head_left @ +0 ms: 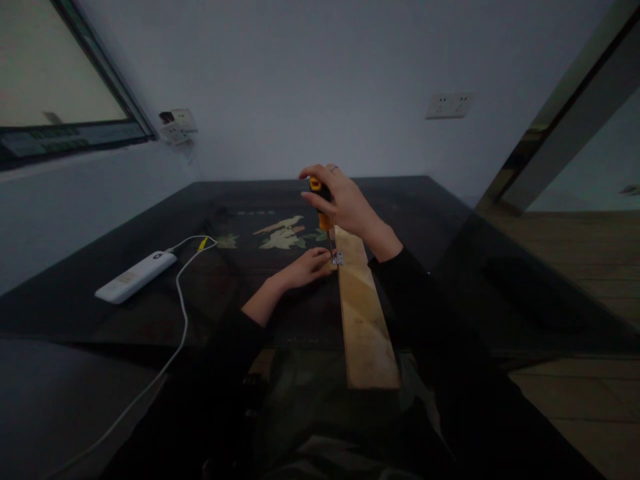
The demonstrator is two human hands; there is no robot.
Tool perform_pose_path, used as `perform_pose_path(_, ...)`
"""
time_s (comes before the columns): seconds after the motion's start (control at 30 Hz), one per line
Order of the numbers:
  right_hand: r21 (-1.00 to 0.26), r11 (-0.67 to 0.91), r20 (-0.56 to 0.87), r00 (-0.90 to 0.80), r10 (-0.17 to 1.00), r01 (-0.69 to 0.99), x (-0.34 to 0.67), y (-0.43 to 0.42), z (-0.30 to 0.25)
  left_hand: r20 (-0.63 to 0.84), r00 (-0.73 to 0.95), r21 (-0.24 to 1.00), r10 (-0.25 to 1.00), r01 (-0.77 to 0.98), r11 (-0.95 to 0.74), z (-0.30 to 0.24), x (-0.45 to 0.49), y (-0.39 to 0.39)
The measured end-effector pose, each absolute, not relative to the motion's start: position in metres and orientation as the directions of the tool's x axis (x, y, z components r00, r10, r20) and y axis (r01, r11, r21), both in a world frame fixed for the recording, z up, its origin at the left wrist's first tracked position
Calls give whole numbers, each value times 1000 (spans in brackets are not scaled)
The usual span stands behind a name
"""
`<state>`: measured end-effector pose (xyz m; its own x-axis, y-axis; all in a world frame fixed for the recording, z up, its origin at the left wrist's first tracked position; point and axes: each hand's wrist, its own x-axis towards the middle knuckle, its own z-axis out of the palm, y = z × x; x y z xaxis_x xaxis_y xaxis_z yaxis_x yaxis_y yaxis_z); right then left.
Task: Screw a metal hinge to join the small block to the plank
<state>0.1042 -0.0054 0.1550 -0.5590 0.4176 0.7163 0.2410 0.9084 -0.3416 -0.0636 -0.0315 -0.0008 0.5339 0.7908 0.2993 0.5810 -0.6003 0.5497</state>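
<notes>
My right hand (345, 203) is closed around the black and yellow handle of a screwdriver (326, 221). The screwdriver stands nearly upright, its shaft pointing down at a small metal hinge (340, 258). That hinge lies at the left edge of a long wooden board (364, 307). From the left, my left hand (303, 268) reaches in with thumb and fingers closed about the hinge's left side. The fingertips partly cover that side, and any screw under the screwdriver tip is too small to make out.
The board runs along the dark table (280, 313) and juts past its near edge. On the left lies a white power bank (136, 277) with a white cable (184, 313) trailing off the front. Behind the table is a wall with sockets (450, 105).
</notes>
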Motion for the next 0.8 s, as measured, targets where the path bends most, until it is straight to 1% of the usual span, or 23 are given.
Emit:
perform_pose_path(0.1,-347,931,692,-640,333,109,107,-5,158,265,551,511,792,616,-600,1,-63,-33)
perform_pose_path(0.17,-353,934,693,-655,302,56,108,-5,157,240,566,478,789,639,-603,1,-63,-33)
perform_pose_path(0.23,-345,935,715,-624,314,75,106,-4,154,233,572,454,787,652,-608,2,-62,-34)
perform_pose_path(0.33,-317,932,743,-565,358,174,100,-2,148,239,567,443,788,658,-608,2,-62,-34)
perform_pose_path(0.4,-300,930,740,-563,368,214,98,-1,147,246,564,445,788,657,-609,2,-62,-34)
perform_pose_path(0.47,-286,935,724,-593,353,208,99,-2,149,248,562,447,789,656,-608,1,-61,-34)
perform_pose_path(0.6,-282,954,668,-692,274,105,106,-6,157,249,569,439,784,655,-615,1,-61,-32)
perform_pose_path(0.67,-288,955,656,-712,250,69,107,-8,158,251,579,431,775,650,-626,1,-62,-31)
perform_pose_path(0.73,-289,955,664,-702,256,74,106,-8,158,253,585,428,771,647,-631,0,-63,-30)
perform_pose_path(0.8,-290,950,678,-675,290,116,103,-8,156,257,587,428,768,643,-635,-2,-64,-29)
